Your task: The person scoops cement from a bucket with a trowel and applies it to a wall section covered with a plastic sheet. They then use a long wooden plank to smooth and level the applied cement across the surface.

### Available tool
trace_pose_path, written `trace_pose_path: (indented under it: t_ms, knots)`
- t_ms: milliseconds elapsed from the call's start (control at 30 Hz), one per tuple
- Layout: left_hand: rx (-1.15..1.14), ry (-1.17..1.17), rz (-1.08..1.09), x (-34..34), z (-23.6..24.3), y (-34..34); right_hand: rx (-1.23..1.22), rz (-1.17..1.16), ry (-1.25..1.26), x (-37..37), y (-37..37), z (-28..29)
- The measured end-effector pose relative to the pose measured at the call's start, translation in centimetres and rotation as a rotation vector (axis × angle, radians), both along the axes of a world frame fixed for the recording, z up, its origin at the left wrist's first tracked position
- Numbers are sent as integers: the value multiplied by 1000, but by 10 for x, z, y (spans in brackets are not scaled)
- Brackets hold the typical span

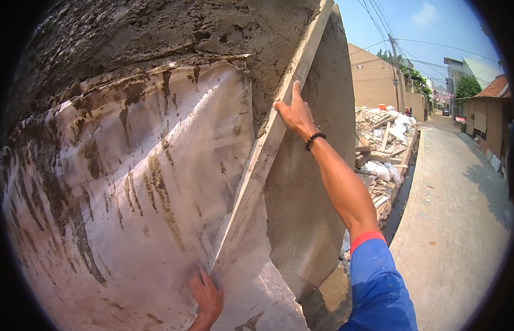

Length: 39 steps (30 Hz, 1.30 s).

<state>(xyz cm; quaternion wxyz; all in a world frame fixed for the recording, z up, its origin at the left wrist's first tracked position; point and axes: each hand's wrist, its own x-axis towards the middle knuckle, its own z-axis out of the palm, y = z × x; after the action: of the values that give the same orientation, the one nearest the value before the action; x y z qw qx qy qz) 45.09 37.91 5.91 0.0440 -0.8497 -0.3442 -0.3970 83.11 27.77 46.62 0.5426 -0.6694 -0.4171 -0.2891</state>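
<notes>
A long, straight wooden board (261,158), pale and smeared with mortar, slants up along the wall's corner. My right hand (297,115) grips its upper part, thumb over the left edge and index finger stretched up along the wood. At the board's lower end is my left hand (207,296), slightly blurred, with curled fingers around the end. Behind the board hangs a whitish sheet (185,160), streaked with mortar drips. Rough wet mortar (157,33) covers the wall above the sheet. A smoother grey wall face (306,209) lies to the right of the board.
A heap of rubble (381,143) with wood scraps and white sacks lies beyond the wall to the right. A narrow gutter (406,193) runs beside it, along a paved lane (444,220). Houses, a utility pole (396,71) and overhead wires stand farther off.
</notes>
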Motion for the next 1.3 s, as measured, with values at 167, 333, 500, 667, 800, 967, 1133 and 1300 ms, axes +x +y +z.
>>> trace_pose_path:
  t_ms: [167,333,500,667,800,967,1133,1300]
  knots:
    - [-1,26,75,-20,-16,1,8,19,-32,-17,5,-11]
    - [27,-50,17,18,78,-12,35,48,110,-7,-9,85]
    - [105,-85,-19,27,84,-15,44,108,156,10,-8,92]
    - [114,-44,88,-7,18,-3,-43,236,214,-25,0,19]
    - [21,-18,83,-33,-18,3,-25,52,58,-36,10,-25]
    - [66,-18,33,-36,-11,6,-1,-15,-21,-42,7,-6]
    - [132,-77,-8,-2,55,-7,-6,32,94,-34,-3,69]
    - [215,-144,-36,30,97,-12,57,28,96,-1,-8,115]
